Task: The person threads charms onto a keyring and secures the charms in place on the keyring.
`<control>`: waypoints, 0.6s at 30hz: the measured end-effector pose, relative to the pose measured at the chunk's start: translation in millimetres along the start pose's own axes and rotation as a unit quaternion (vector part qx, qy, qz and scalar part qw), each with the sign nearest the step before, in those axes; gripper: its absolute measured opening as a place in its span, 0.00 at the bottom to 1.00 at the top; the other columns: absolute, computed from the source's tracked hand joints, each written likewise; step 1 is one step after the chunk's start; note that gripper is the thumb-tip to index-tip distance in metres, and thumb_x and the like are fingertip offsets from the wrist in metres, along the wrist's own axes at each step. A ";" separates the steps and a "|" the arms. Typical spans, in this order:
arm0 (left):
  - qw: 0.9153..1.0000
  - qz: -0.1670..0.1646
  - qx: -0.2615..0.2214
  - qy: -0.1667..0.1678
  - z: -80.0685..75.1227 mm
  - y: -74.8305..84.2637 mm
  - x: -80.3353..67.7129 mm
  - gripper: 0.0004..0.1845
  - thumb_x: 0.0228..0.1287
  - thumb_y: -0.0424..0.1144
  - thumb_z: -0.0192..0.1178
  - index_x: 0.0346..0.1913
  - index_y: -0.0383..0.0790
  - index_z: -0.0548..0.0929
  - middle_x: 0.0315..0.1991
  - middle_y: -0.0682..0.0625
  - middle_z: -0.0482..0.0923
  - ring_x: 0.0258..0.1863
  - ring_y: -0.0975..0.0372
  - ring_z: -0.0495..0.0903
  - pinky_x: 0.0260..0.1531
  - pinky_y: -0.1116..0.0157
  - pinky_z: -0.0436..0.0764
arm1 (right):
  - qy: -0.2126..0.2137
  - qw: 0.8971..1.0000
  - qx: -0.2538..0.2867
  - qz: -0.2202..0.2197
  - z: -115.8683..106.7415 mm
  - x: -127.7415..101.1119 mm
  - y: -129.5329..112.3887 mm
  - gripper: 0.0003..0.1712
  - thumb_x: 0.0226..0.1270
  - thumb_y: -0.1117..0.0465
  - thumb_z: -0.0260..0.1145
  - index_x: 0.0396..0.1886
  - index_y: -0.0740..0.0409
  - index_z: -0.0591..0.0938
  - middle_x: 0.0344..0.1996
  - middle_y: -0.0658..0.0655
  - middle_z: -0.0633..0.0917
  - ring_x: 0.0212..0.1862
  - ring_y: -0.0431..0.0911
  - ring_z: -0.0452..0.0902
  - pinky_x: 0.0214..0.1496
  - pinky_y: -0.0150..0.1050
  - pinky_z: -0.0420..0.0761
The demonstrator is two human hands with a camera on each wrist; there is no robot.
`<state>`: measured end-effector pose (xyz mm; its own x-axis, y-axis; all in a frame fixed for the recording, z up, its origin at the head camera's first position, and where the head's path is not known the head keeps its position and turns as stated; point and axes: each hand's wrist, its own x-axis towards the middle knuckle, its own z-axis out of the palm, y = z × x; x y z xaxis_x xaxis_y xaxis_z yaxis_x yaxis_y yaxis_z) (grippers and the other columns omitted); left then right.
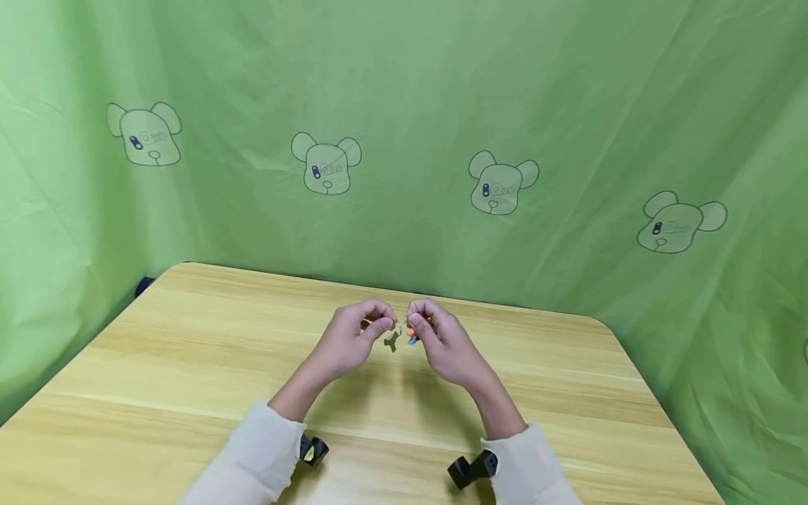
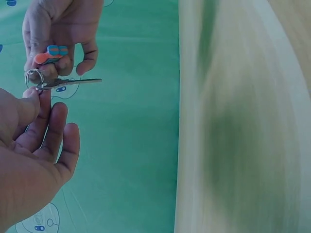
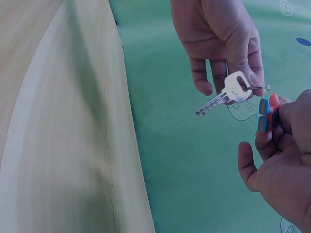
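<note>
Right now both of your hands are raised just above the middle of the wooden worktop [image 1: 189, 365], fingertips nearly meeting. Your left hand [image 1: 353, 344] pinches a small metal key ring [image 2: 34, 77] between thumb and forefinger, the other fingers loosely curled beneath it. A silver key [image 3: 228, 94] hangs from that ring, its blade sticking out sideways, clear of both palms and well above the worktop.

Your right hand [image 1: 442, 344] pinches a small orange-and-blue tag [image 3: 266, 115] between thumb and fingertips; its remaining fingers are bent inward. The tag sits just beside the ring, and in the left wrist view it lies directly against the top of the ring, though you cannot tell from the pictures whether it is threaded onto the ring or only touching it.

From the head view the key shows as a small grey shape dangling between your two hands, with the orange and blue of the tag just to its right.

Your pale sleeves [image 1: 252, 456] come into the picture from the bottom edge, each with a black wrist camera mount [image 1: 470, 468] at the cuff. Behind the worktop hangs a green cloth backdrop [image 1: 568, 105] printed with cartoon bear heads [image 1: 326, 165]; the cloth wraps round the left and right sides too.
</note>
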<state>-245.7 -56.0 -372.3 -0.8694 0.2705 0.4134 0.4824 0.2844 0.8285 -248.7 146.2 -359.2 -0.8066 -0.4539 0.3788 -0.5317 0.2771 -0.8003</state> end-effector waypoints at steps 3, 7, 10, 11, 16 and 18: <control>1.000 0.007 0.001 -0.001 0.9 -2.4 -1.6 0.05 0.74 0.32 0.59 0.44 0.35 0.84 0.37 0.50 0.84 0.38 0.58 0.81 0.39 0.62 0.82 | 0.002 1.000 -0.003 -0.010 2.0 0.5 0.6 0.09 0.83 0.63 0.50 0.41 0.63 0.73 0.31 0.56 0.73 0.32 0.44 0.69 0.35 0.34 0.74; 1.000 0.013 0.000 -0.002 2.5 -1.9 -1.6 0.04 0.74 0.33 0.59 0.43 0.39 0.84 0.38 0.50 0.85 0.38 0.60 0.81 0.39 0.63 0.82 | 0.003 1.000 -0.002 -0.023 2.1 0.8 0.8 0.09 0.83 0.64 0.50 0.40 0.62 0.73 0.31 0.56 0.73 0.31 0.44 0.68 0.34 0.33 0.72; 1.000 0.010 -0.002 -0.003 2.4 -1.1 -1.6 0.04 0.75 0.33 0.59 0.43 0.39 0.84 0.38 0.50 0.85 0.39 0.56 0.82 0.39 0.62 0.82 | 0.003 1.000 -0.007 -0.027 2.3 1.0 1.1 0.09 0.83 0.63 0.50 0.40 0.61 0.73 0.31 0.56 0.73 0.30 0.45 0.67 0.33 0.33 0.71; 1.000 0.010 -0.002 -0.003 2.5 -0.9 -1.5 0.04 0.75 0.34 0.59 0.43 0.39 0.84 0.38 0.51 0.84 0.39 0.55 0.82 0.40 0.62 0.82 | 0.003 1.000 -0.007 -0.026 2.5 1.1 1.0 0.09 0.83 0.63 0.51 0.40 0.61 0.73 0.31 0.56 0.74 0.30 0.45 0.67 0.33 0.33 0.72; 1.000 0.008 -0.005 -0.002 2.3 0.0 -1.4 0.05 0.74 0.34 0.59 0.43 0.38 0.84 0.37 0.51 0.85 0.40 0.55 0.83 0.41 0.61 0.83 | 0.002 1.000 -0.014 -0.023 4.0 1.1 -0.4 0.09 0.83 0.63 0.51 0.40 0.62 0.74 0.31 0.55 0.74 0.31 0.45 0.68 0.35 0.34 0.72; 1.000 0.007 -0.006 -0.001 2.0 0.4 -1.6 0.05 0.74 0.34 0.59 0.43 0.37 0.84 0.37 0.51 0.85 0.40 0.55 0.83 0.41 0.60 0.83 | 0.000 1.000 -0.017 -0.023 4.8 1.2 -1.1 0.09 0.83 0.63 0.51 0.41 0.62 0.74 0.31 0.55 0.74 0.32 0.45 0.68 0.36 0.34 0.73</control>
<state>-243.9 -54.5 -373.4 -0.8621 0.2765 0.4246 0.4936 0.2697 0.8268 -247.9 141.3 -360.1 -0.7806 -0.4674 0.4150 -0.5771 0.2840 -0.7657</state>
